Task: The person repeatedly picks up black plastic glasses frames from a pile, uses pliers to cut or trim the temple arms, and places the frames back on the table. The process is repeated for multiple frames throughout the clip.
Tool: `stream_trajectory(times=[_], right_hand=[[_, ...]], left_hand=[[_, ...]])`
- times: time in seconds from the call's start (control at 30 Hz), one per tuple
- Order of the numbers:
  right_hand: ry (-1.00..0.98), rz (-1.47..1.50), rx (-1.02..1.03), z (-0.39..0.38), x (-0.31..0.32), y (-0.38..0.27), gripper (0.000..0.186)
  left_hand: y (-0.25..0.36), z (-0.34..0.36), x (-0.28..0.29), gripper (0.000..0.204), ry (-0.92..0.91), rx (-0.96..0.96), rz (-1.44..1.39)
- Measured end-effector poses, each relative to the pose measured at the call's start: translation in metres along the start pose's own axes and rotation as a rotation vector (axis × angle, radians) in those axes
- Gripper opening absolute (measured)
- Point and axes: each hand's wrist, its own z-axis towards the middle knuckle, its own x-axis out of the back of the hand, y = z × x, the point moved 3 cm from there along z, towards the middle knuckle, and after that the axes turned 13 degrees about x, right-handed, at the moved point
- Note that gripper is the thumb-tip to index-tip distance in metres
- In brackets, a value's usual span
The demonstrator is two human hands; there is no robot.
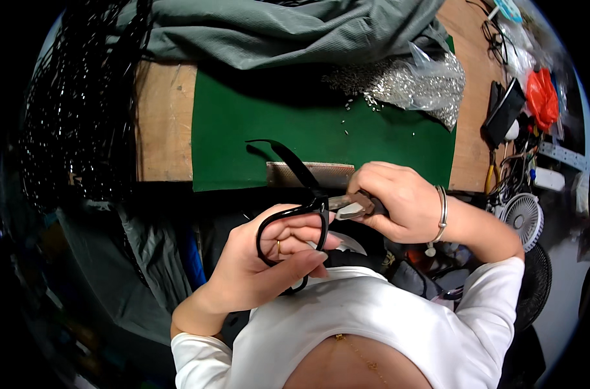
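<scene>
Black spectacle frames (296, 167) without visible lenses are in my left hand (246, 259), whose fingers curl behind one rim and whose thumb presses in front. One temple arm stands out away from me, over the mat's near edge. My right hand (402, 202) is closed around a pair of pliers (354, 209). Its metal jaws meet the frames at the corner by the hinge; whether they grip or only touch there, I cannot tell. Just beyond the hands, a narrow mesh-like strip (311, 174) lies along the front edge of the green mat (243, 117).
A clear bag (431, 87) spills many small shiny metal pieces onto the mat. Grey cloth (269, 32) is heaped at the back. Many black glossy frames or strands (81, 110) hang at left. Right of the wooden table sit a phone (504, 110), a red bag (541, 97) and a small white fan (523, 219).
</scene>
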Motion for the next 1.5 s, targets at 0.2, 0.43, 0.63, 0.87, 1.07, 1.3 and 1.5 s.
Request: stream_trajectory(times=[0.2, 0.43, 0.63, 0.87, 1.07, 1.3, 1.5], right_hand=[[0.025, -0.147, 0.135, 0.006, 0.003, -0.002, 0.019], [0.115, -0.396, 0.271, 0.005, -0.001, 0.004, 0.028], [0.209, -0.419, 0.289, -0.001, -0.003, 0.011, 0.026], [0.181, -0.446, 0.178, -0.012, 0.002, 0.039, 0.028], [0.258, -0.37, 0.123, -0.012, -0.007, 0.042, 0.027], [0.333, -0.287, 0.012, -0.016, -0.008, 0.042, 0.026], [0.314, -0.345, 0.068, -0.013, -0.007, 0.038, 0.027]], left_hand=[[-0.008, -0.002, -0.003, 0.039, 0.075, -0.078, 0.183], [0.001, -0.001, -0.011, 0.035, 0.318, -0.394, 0.958], [0.004, 0.005, -0.012, 0.031, 0.336, -0.406, 1.034], [0.023, 0.021, 0.011, 0.031, 0.409, -0.458, 1.236], [0.074, 0.041, 0.087, 0.039, 0.651, -0.261, 1.616], [0.122, 0.05, 0.053, 0.034, 0.609, -0.583, 1.081], [0.177, 0.152, 0.084, 0.013, 1.267, -0.717, 1.962]])
